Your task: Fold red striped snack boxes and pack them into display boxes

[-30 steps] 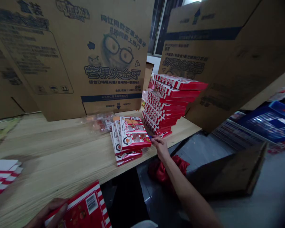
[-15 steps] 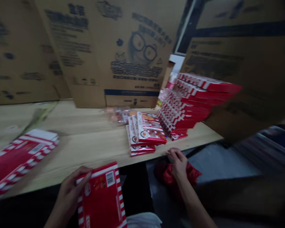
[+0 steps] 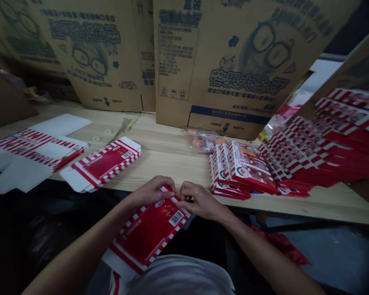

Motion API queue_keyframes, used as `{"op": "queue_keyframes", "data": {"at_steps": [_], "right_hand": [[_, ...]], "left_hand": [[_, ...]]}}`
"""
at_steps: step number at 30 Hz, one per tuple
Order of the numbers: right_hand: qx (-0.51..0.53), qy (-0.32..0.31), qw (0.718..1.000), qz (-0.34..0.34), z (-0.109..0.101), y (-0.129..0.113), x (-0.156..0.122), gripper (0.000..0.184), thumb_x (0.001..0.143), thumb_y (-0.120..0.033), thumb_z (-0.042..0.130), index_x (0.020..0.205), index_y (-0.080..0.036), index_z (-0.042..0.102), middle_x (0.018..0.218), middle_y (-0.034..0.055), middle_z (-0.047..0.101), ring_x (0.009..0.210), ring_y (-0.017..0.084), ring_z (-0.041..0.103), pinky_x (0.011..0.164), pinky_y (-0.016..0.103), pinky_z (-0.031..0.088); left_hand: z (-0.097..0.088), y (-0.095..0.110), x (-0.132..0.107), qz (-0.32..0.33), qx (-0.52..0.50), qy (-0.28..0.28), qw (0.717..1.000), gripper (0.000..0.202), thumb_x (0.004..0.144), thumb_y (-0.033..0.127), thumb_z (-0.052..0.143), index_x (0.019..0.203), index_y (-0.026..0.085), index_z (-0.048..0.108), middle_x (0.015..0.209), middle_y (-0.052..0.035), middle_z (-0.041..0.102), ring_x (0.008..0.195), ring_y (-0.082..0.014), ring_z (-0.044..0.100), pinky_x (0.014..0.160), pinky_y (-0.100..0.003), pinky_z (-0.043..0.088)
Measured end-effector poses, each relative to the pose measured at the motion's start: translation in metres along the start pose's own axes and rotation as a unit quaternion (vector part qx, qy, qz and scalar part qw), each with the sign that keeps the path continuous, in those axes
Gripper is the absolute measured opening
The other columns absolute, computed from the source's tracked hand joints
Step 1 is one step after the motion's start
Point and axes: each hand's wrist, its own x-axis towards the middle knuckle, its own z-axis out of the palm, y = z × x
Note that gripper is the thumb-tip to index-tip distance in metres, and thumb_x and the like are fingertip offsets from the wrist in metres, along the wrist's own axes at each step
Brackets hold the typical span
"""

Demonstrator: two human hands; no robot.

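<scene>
A flat red and white striped carton with a barcode lies in front of me at the near edge of the wooden table. My left hand is curled and pinches the carton's far end. My right hand is closed on the same end, right beside the left. A small pile of filled red cartons lies just right of my hands. Beyond it leans a tall stack of red striped cartons.
Flat unfolded cartons lie left of centre, more flat cartons at the far left. Big printed cardboard boxes stand along the back. Clear candy packets lie by the boxes. A red bag sits below the table edge.
My view swung left. My right hand came back from the pile of filled cartons and joined my left hand on the flat carton, which moved up to the table edge.
</scene>
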Motion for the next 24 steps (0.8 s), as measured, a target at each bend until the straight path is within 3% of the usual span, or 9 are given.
{"op": "queue_keyframes", "data": {"at_steps": [5, 9, 12, 14, 16, 18, 21, 22, 24], "right_hand": [[-0.08, -0.029, 0.992, 0.097, 0.011, -0.002, 0.015, 0.023, 0.076, -0.031, 0.073, 0.066, -0.016, 0.059, 0.069, -0.0016, 0.053, 0.063, 0.01, 0.046, 0.058, 0.023, 0.031], [0.106, -0.118, 0.971, 0.179, 0.014, 0.009, 0.028, 0.047, 0.059, -0.039, 0.085, 0.093, -0.017, 0.061, 0.073, -0.0041, 0.059, 0.064, 0.011, 0.052, 0.057, 0.02, 0.037], [0.29, -0.322, 0.881, 0.192, 0.026, 0.016, 0.038, 0.064, 0.048, -0.046, 0.089, 0.095, -0.014, 0.06, 0.075, -0.0038, 0.061, 0.068, 0.013, 0.056, 0.06, 0.022, 0.045], [0.366, -0.392, 0.824, 0.182, 0.032, 0.018, 0.048, 0.061, 0.052, -0.054, 0.085, 0.089, -0.013, 0.062, 0.074, -0.0026, 0.06, 0.072, 0.015, 0.059, 0.064, 0.024, 0.048], [0.383, -0.342, 0.842, 0.163, 0.023, 0.021, 0.064, 0.056, 0.062, -0.059, 0.078, 0.09, -0.013, 0.062, 0.076, -0.0013, 0.061, 0.074, 0.014, 0.059, 0.066, 0.024, 0.048], [0.31, -0.215, 0.916, 0.135, -0.004, 0.033, 0.088, 0.047, 0.075, -0.057, 0.069, 0.091, -0.013, 0.063, 0.079, 0.0, 0.063, 0.072, 0.013, 0.058, 0.064, 0.023, 0.046], [0.042, -0.027, 0.99, 0.134, -0.065, 0.066, 0.133, 0.03, 0.085, -0.043, 0.062, 0.085, -0.013, 0.064, 0.077, 0.0018, 0.066, 0.069, 0.012, 0.059, 0.062, 0.022, 0.045], [-0.042, 0.023, 0.988, 0.148, -0.085, 0.08, 0.147, 0.026, 0.086, -0.038, 0.062, 0.082, -0.012, 0.065, 0.076, 0.0026, 0.066, 0.069, 0.013, 0.059, 0.062, 0.023, 0.045], [-0.145, 0.09, 0.971, 0.168, -0.116, 0.108, 0.169, 0.021, 0.086, -0.03, 0.063, 0.081, -0.01, 0.065, 0.078, 0.0059, 0.067, 0.074, 0.016, 0.061, 0.066, 0.026, 0.046]], "left_hand": [[-0.003, -0.015, -0.018, -0.009, -0.005, 0.035, 0.999, 0.008, 0.077, 0.024, 0.062, 0.075, 0.017, 0.065, 0.073, 0.0006, 0.063, 0.072, -0.0149, 0.057, 0.07, -0.025, 0.043], [-0.007, -0.006, -0.026, 0.045, -0.052, 0.013, 0.998, 0.009, 0.078, 0.024, 0.067, 0.073, 0.016, 0.066, 0.075, -0.0004, 0.063, 0.073, -0.0138, 0.058, 0.07, -0.023, 0.043], [-0.012, 0.008, -0.03, 0.11, -0.132, -0.06, 0.983, 0.016, 0.082, 0.03, 0.066, 0.076, 0.015, 0.07, 0.078, -0.0043, 0.066, 0.075, -0.0148, 0.061, 0.071, -0.024, 0.045], [-0.02, 0.009, -0.032, 0.128, -0.159, -0.065, 0.977, 0.019, 0.082, 0.034, 0.066, 0.077, 0.016, 0.072, 0.079, -0.0062, 0.068, 0.075, -0.0164, 0.063, 0.071, -0.026, 0.047], [-0.03, -0.001, -0.036, 0.082, -0.171, 0.027, 0.981, 0.02, 0.079, 0.036, 0.069, 0.074, 0.017, 0.072, 0.08, -0.0066, 0.068, 0.077, -0.0186, 0.064, 0.071, -0.028, 0.049], [-0.037, -0.022, -0.043, -0.032, -0.203, 0.24, 0.949, 0.021, 0.074, 0.039, 0.072, 0.078, 0.019, 0.069, 0.083, -0.0045, 0.069, 0.077, -0.0205, 0.066, 0.069, -0.03, 0.052], [-0.03, -0.063, -0.06, -0.173, -0.267, 0.54, 0.78, 0.034, 0.071, 0.044, 0.07, 0.098, 0.024, 0.062, 0.092, 0.0004, 0.069, 0.079, -0.0213, 0.067, 0.067, -0.032, 0.056], [-0.022, -0.077, -0.066, -0.19, -0.273, 0.579, 0.745, 0.037, 0.073, 0.046, 0.067, 0.104, 0.026, 0.059, 0.097, 0.0008, 0.068, 0.083, -0.0219, 0.068, 0.069, -0.033, 0.057], [-0.002, -0.102, -0.079, -0.204, -0.218, 0.586, 0.753, 0.041, 0.079, 0.049, 0.058, 0.115, 0.028, 0.054, 0.109, -0.0014, 0.065, 0.095, -0.0254, 0.067, 0.075, -0.037, 0.058]]}}
